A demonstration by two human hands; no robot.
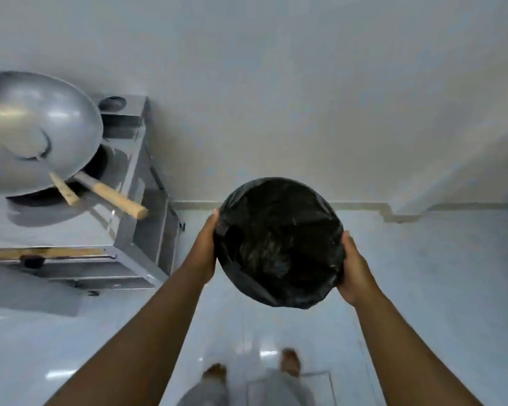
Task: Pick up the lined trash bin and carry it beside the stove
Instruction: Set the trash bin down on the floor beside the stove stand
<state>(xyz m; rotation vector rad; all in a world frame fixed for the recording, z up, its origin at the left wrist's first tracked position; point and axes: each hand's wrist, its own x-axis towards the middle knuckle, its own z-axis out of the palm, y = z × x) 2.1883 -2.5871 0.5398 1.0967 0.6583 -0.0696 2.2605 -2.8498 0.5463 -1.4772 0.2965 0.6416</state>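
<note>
The trash bin [279,241] is round and lined with a black plastic bag that covers its rim and inside. I hold it in front of me above the floor, seen from above. My left hand [204,247] grips its left side and my right hand [354,269] grips its right side. The steel stove [135,177] stands at the left against the wall, about a hand's width to the left of the bin.
A large metal wok [33,130] with a wooden handle [118,199] sits on the stove, the handle pointing towards the bin. A pale wall [305,98] rises behind. The glossy tiled floor [423,273] spreads below, with my feet [252,367] at the bottom.
</note>
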